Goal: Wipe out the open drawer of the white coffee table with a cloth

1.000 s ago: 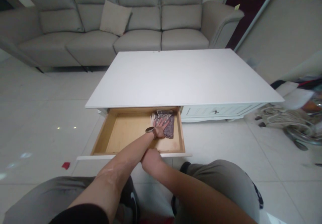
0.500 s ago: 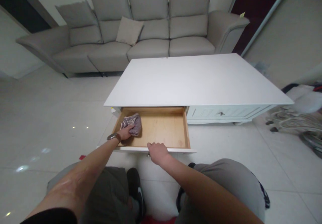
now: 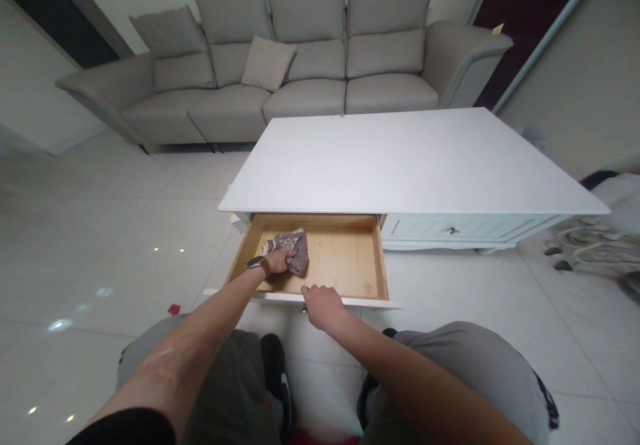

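Note:
A pulled-out wooden drawer [image 3: 345, 258] juts from the white coffee table [image 3: 400, 158]. Inside it, toward the left, my left hand [image 3: 278, 261] grips a folded purple-grey patterned cloth [image 3: 296, 248] and presses it against the drawer bottom. The fingertips are partly hidden by the cloth. My right hand [image 3: 323, 304] is closed over the top edge of the drawer front [image 3: 370, 302], just right of its small metal knob [image 3: 304, 309].
A second drawer [image 3: 450, 230], shut, sits on the right of the table. Behind stands a grey sofa [image 3: 305, 98] with a beige pillow [image 3: 269, 63]. A coiled hose-like bundle [image 3: 595, 244] lies on the floor at right. A small red scrap [image 3: 174, 309] lies on the tiles.
My left hand has slid the cloth a little to the right along the drawer bottom. My right hand stays on the drawer front. The whole view has shifted slightly.

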A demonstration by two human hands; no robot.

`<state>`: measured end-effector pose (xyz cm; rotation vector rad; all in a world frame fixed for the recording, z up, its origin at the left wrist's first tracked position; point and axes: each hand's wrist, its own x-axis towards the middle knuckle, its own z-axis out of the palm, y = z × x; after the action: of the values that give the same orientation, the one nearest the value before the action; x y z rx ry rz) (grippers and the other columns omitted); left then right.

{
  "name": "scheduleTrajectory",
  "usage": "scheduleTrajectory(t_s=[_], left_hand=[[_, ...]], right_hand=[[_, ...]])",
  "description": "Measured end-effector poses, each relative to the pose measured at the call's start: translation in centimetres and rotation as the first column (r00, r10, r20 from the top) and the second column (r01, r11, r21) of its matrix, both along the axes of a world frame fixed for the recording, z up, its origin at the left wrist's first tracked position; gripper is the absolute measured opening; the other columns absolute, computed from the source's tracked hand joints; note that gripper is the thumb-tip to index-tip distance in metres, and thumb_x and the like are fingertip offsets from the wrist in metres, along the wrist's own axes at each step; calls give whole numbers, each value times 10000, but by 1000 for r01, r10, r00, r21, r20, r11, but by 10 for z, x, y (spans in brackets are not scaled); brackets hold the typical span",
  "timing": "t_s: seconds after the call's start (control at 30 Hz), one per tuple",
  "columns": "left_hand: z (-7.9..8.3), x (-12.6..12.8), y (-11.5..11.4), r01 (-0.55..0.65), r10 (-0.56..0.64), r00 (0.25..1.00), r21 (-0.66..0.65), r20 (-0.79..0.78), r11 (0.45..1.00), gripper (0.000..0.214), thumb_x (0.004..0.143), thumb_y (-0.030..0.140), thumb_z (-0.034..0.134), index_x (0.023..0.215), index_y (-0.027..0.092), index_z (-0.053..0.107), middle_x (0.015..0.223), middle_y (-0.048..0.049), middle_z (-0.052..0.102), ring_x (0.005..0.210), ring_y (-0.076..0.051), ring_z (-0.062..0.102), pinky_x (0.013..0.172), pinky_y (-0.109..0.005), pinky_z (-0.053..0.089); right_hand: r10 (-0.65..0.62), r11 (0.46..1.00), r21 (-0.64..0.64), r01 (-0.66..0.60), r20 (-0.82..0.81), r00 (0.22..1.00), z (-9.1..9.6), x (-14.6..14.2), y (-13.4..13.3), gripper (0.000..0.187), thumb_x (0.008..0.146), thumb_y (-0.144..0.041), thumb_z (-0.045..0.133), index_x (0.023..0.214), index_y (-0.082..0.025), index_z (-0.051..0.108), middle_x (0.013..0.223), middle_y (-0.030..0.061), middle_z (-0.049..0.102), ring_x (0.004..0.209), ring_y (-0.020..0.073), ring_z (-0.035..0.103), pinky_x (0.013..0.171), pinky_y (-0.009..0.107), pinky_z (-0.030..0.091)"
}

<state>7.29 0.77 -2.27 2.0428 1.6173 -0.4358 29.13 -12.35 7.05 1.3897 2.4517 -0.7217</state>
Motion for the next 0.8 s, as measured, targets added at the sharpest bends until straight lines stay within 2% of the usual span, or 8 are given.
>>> scheduleTrajectory(t_s=[0.13,0.27,0.33,0.4,0.5,0.63,0.73,0.8], left_hand=[[-5,36,15,34,-34,999,3,7,999,787,760,209,619,1536,211,488,1628,-116,415,1494,-283,401,1229,-426,313],[-8,88,24,104,-103,995,-48,12,993,817,830,251,585,1612,257,348,1696,-75,247,1558,-303,260,1256,-496,244],[-10,117,22,181,-177,982,-57,62,982,764,892,272,507,1630,273,306,1715,-62,163,1583,-294,183,1276,-548,136],[-14,145,16,250,-240,964,-87,114,964,774,895,283,497,1638,289,280,1728,-40,115,1598,-289,104,1275,-592,49],[-22,175,6,342,-316,926,-98,208,935,786,886,320,526,1634,308,286,1737,-17,93,1603,-284,67,1272,-601,1],[-27,179,4,373,-345,903,-68,256,925,787,878,328,551,1626,330,304,1737,-1,119,1601,-282,86,1280,-572,7],[-28,159,6,315,-293,916,-41,273,948,792,891,351,548,1635,336,276,1734,-5,136,1600,-278,96,1281,-570,28],[-30,140,6,230,-213,936,-31,280,973,805,900,388,545,1644,327,245,1737,-14,119,1601,-285,90,1279,-576,34]], right_hand=[[7,1000,-9,-7,7,1000,1,-2,1,393,911,-124,538,1297,-173,593,1183,172,716,1101,301,707,842,413,571],[8,1000,-9,-8,20,1000,1,-4,1,411,907,-106,534,1308,-164,604,1183,169,718,1092,309,709,855,430,578],[-2,1000,-8,2,16,1000,-1,-5,1,424,909,-90,523,1317,-160,612,1181,169,724,1086,313,710,865,440,576],[-16,1000,-21,16,5,1000,-4,-6,1,417,919,-70,491,1299,-156,642,1184,172,729,1092,312,708,881,441,570],[-57,997,-59,57,15,998,-8,-8,2,390,935,-42,436,1179,-150,719,1171,179,742,1070,291,715,889,409,557],[-68,996,-59,68,13,998,-7,-8,2,373,933,-50,449,1171,-147,719,1184,188,736,1080,278,708,895,386,544],[-51,998,-46,51,-1,999,-3,-6,1,379,936,-80,466,1244,-154,675,1226,184,712,1114,290,692,898,401,544],[-43,999,-28,43,4,999,-1,-5,0,394,946,-90,451,1281,-168,643,1200,174,714,1093,294,698,875,410,550]])
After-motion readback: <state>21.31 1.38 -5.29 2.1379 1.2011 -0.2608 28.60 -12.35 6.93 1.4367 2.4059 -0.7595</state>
